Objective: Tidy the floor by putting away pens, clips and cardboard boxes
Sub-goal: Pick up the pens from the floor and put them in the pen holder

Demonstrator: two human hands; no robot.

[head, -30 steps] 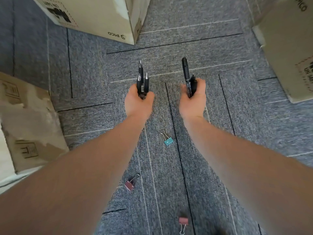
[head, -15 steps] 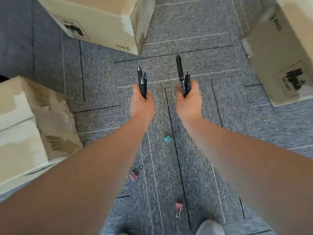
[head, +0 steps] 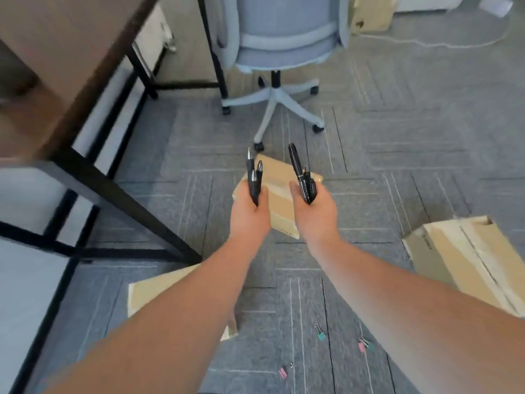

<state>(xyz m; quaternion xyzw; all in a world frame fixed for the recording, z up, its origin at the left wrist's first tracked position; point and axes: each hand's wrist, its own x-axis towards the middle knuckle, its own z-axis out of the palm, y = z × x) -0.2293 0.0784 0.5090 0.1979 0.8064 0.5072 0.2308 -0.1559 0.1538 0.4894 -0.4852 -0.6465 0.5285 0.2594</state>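
My left hand [head: 249, 216] grips three black pens [head: 253, 177] with silver tips pointing up. My right hand [head: 315, 216] holds a black marker and other black pens [head: 302, 177]. Both hands are raised side by side over the grey carpet. A cardboard box [head: 279, 194] lies on the floor behind and between them. Another box [head: 466, 257] lies at the right, and a third box [head: 150, 297] is partly hidden under my left forearm. A teal binder clip [head: 320, 334], a pink one with a teal one [head: 363, 345] and a pink clip [head: 282, 372] lie on the carpet below.
A brown desk [head: 56, 81] with black metal legs [head: 119, 194] fills the left. A pale blue office chair [head: 281, 46] on a wheeled base [head: 277, 109] stands ahead. A further cardboard box [head: 369, 15] and a white cable [head: 431, 42] lie at the back right.
The view has lifted from the floor to the desk and chair. Both hands kept their pens and stayed side by side. The clips now lie lower in view.
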